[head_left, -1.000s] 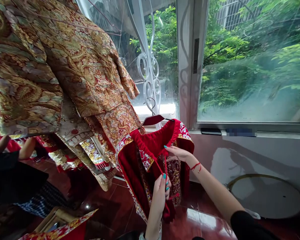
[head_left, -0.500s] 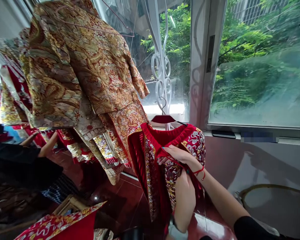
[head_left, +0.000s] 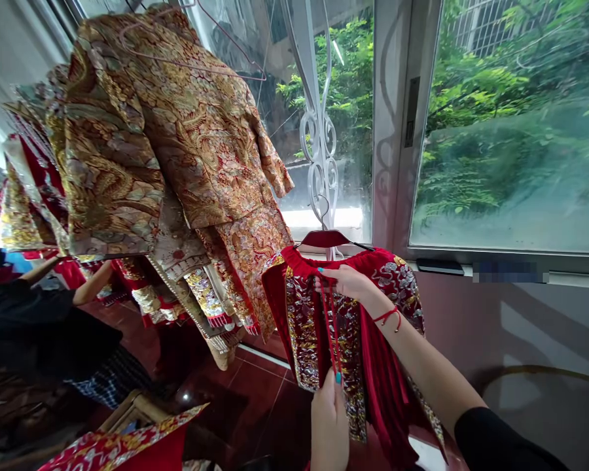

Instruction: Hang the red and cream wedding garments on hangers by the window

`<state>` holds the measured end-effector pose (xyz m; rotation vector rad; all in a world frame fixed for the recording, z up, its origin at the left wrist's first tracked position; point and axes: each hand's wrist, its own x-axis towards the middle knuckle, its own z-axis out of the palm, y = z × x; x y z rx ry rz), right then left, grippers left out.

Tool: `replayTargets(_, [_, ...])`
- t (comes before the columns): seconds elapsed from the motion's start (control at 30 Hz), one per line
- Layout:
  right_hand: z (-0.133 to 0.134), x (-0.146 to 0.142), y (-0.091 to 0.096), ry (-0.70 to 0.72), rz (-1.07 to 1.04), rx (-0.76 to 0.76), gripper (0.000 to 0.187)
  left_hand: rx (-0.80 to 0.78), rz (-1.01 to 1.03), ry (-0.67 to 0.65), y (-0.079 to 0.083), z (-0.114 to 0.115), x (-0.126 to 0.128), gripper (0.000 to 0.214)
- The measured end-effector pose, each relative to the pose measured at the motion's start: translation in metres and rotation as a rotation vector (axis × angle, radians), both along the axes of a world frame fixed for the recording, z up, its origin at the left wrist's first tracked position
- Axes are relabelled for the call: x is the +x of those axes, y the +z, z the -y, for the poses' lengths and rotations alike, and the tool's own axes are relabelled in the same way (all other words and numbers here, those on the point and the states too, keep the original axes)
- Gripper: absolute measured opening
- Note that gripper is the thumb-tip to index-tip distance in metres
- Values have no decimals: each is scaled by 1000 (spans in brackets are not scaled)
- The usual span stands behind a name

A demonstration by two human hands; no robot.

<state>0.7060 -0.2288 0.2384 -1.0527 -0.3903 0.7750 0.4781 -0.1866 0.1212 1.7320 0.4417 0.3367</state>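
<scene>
Pinched in the left hand (head_left: pixel 330 422), red cords (head_left: pixel 330 330) run down from the gathered neck of a red garment (head_left: pixel 354 366), which the right hand (head_left: pixel 349 281) grips at its edge. It hangs on a hanger (head_left: pixel 326 239), near the window (head_left: pixel 510 144), right of a gold jacket (head_left: pixel 211 144).

Has brought the left hand (head_left: pixel 330 422) down, away from the right hand (head_left: pixel 346 281); has pulled red cords (head_left: pixel 330 333) straight; has drawn the red garment (head_left: pixel 351 340) closer together in front.
</scene>
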Motion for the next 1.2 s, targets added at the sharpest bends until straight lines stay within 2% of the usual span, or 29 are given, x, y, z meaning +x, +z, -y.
replayTargets(0.07, [3, 2, 1, 32, -39, -18, 9, -109, -15, -8, 1, -5, 1, 66])
replayTargets(0.13, [10, -1, -6, 95, -55, 22, 8, -212, -43, -41, 0, -8, 3, 70])
replayTargets(0.2, [20, -11, -25, 154, -21, 127, 7, -267, -42, -70, -1, -9, 4, 71])
replayTargets(0.27, [30, -28, -52, 211, 16, 174, 18, -260, -29, -81, -3, -7, 1, 71])
replayTargets(0.33, [37, -45, -78, 270, 11, 109, 35, -218, -42, -89, -6, -5, -4, 69])
replayTargets(0.4, [40, -54, -91, 278, -4, 45, 46, -150, -66, -108, -9, -3, -8, 65])
replayTargets(0.47, [39, -53, -86, 237, 29, 2, 46, -37, -79, -133, -10, -2, -10, 62])
replayTargets(0.57, [32, -37, -56, 295, 37, -111, 38, 222, -95, -192, -6, -1, -6, 52])
replayTargets(0.63, [26, -24, -35, 350, -20, -127, 33, 364, -114, -239, 1, 0, -3, 44])
replayTargets(0.7, [22, -15, -21, 302, -66, -75, 27, 442, -137, -260, 8, 2, -1, 38])
replayTargets(0.8, [19, -12, -13, 241, -68, -38, 18, 468, -181, -246, 15, 4, 1, 32])
replayTargets(0.93, [22, -27, -21, 324, -170, -31, 23, 397, -190, -211, 17, 8, 7, 29])
replayTargets(1.0, [29, -39, -32, 273, -266, 31, 23, 320, -143, -214, 14, 10, 9, 28])
replayTargets(1.07, [42, -49, -47, 233, -272, 62, 23, 256, -111, -233, 8, 11, 8, 28])
replayTargets(1.13, [60, -56, -61, 207, -175, -10, 26, 244, -118, -223, -3, 9, 6, 30])
replayTargets(1.2, [80, -61, -70, 66, 19, -198, 30, 261, -145, -194, -16, 7, 4, 36])
